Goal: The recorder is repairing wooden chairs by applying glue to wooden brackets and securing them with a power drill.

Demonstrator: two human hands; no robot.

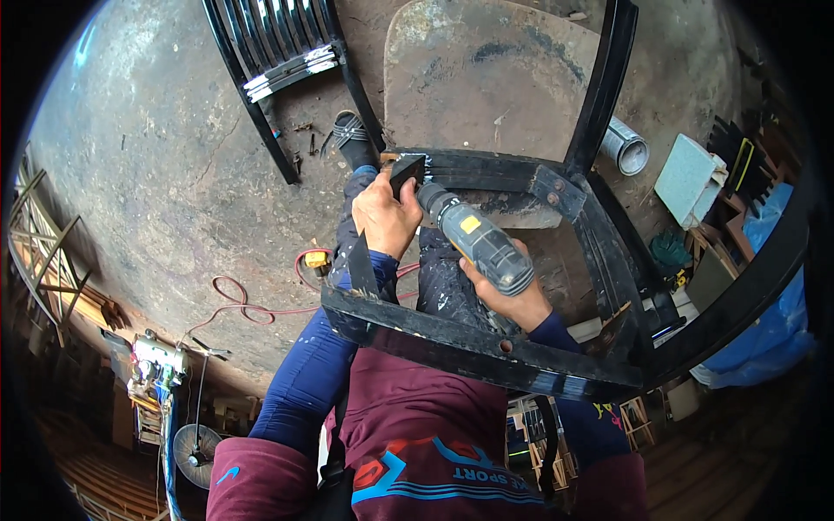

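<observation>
A black wooden chair frame lies across my lap, its legs and rails spreading to the right. My right hand is closed round the grip of a dark cordless drill with a yellow patch on its body. The drill's chuck points up and left at a small black wooden block in the frame's far left corner. My left hand pinches this block, thumb on the near side, pressing it against the rail. The drill's tip is hidden behind the thumb and block.
A black slatted chair part stands at the far left near my sandalled foot. A red hose runs over the concrete floor. At right are a rolled tube, blue plastic sheeting and wood scraps. A fan stands lower left.
</observation>
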